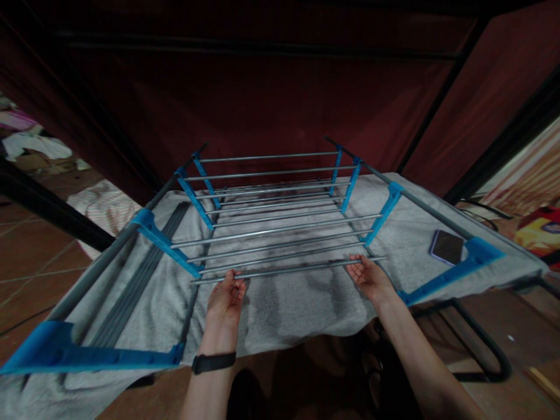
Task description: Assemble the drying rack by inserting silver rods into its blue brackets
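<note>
A folding drying rack [280,216] with grey metal rods and blue plastic brackets lies on a grey towel [284,303] spread over a low surface. My left hand [225,297] is curled around the nearest rod [289,269] at its left part. My right hand [370,277] holds the same rod near its right end, palm up, fingers bent around it. A black band sits on my left wrist [213,363].
A dark phone [447,247] lies on the towel at the right, beside a blue bracket [450,274]. Long grey side bars run along both edges. A dark red fabric wall stands behind. Clothes lie on the tiled floor at the far left.
</note>
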{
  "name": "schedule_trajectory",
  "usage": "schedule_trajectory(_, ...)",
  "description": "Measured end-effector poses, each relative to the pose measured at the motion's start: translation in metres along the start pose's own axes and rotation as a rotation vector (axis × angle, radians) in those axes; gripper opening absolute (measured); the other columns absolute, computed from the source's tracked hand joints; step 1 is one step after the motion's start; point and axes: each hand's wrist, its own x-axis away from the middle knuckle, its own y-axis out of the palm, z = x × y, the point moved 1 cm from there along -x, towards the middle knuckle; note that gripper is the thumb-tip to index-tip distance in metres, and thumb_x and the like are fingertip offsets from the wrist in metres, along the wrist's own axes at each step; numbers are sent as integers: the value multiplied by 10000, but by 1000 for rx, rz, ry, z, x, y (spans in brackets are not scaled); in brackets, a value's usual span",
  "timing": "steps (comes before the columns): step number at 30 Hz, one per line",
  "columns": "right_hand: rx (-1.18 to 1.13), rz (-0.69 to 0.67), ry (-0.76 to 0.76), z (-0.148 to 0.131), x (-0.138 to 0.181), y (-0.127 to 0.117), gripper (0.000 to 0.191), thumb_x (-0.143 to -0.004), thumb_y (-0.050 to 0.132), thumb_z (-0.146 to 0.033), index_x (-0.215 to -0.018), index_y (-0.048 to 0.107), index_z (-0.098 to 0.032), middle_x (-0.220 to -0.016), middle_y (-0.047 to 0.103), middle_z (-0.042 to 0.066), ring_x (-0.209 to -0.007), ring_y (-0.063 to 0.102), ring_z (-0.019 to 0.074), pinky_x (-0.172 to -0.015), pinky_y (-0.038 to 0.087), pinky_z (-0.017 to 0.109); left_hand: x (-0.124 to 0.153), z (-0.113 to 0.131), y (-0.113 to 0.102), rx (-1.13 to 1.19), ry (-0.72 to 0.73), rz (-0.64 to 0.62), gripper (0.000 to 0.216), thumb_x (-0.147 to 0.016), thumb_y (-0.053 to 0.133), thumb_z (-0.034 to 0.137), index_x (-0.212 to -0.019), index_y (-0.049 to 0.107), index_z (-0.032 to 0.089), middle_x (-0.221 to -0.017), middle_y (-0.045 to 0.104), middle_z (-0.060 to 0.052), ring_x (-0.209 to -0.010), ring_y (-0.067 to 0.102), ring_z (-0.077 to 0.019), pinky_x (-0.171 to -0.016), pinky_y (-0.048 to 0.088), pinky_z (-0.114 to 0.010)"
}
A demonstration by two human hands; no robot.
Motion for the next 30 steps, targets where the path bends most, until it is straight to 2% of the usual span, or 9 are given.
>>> schedule_trajectory(12,4,-36,-16,3,-2,-2,141,-919,521,-119,-835,605,-194,-751,699,7,-683,700,118,-705,620,253,-3,-16,3,-26,-34,-64,200,-924,520,81,-752,611,125,-644,632,-2,-467,560,-57,-501,498,-166)
schedule_trajectory(21,-2,-33,-2,1,1,-2,149,-926,516,-116,-833,607,-188,-754,703,7,-696,702,116,-717,622,263,0,-35,11,-64,-85,-89,168,-825,616,-10,-738,623,134,-646,645,-4,-545,634,-95,-524,503,-186)
schedule_trajectory(30,-2,-28,-3,-4,1,-4,145,-922,527,-117,-829,623,-174,-764,710,20,-707,704,123,-712,622,267,-2,-23,7,-8,-58,-52,177,-902,525,44,-771,610,128,-671,630,-16,-513,575,-73,-538,509,-184)
